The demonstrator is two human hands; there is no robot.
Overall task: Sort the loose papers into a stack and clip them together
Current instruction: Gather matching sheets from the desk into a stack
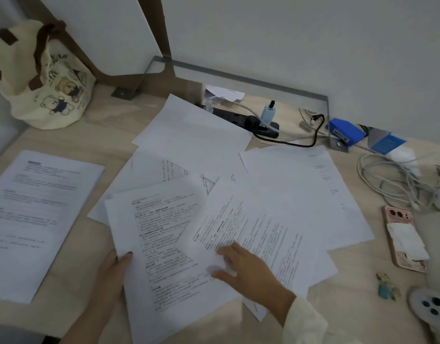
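At the left of the desk (pixel 65 276) lies one tidy stack (pixel 37 214) of printed pages, its edges roughly squared. Just right of it, my left grip (pixel 114 266) pinches the near-left corner of a printed sheet (pixel 164 244), thumb on top. Right again, my right grip (pixel 241 269) lies flat on a second sheet (pixel 258 234), fingers fairly straight, pressing down and holding nothing. Around and beyond both, the loose papers (pixel 301 184) fan across the middle of the desk, overlapping at mixed angles, some of them blank. At the near right lies a small coloured object (pixel 387 286), perhaps the clip; I cannot tell. I judge the sorting barely begun: most sheets are ungathered, and nothing is clipped.
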